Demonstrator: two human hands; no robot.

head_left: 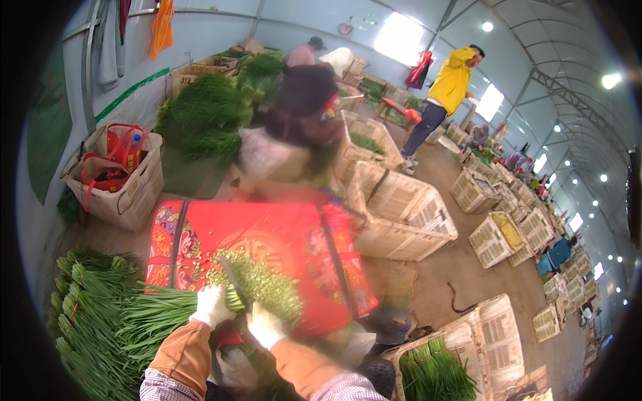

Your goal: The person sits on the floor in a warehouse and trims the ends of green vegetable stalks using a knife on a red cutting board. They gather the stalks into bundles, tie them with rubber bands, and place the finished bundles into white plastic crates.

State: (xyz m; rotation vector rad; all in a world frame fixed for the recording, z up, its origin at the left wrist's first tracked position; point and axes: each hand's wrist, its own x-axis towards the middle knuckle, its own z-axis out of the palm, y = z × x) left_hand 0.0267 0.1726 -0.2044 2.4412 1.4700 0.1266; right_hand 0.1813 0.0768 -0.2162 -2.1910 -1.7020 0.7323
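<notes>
My left hand, in a white glove, grips a bunch of garlic chives near its pale cut end. In my right hand, also gloved, is a knife whose dark blade lies against that end. Small chopped pale green pieces are heaped just beyond the blade, with some scattered farther off. Under them is a red patterned cloth with dark straps across it. Tied bunches of chives are stacked at the left.
A blurred person in a dark cap sits across from me. Right of the cloth stands a plastic crate; another crate near me holds tied greens. A crate with red bags is at left. A person in yellow stands farther back.
</notes>
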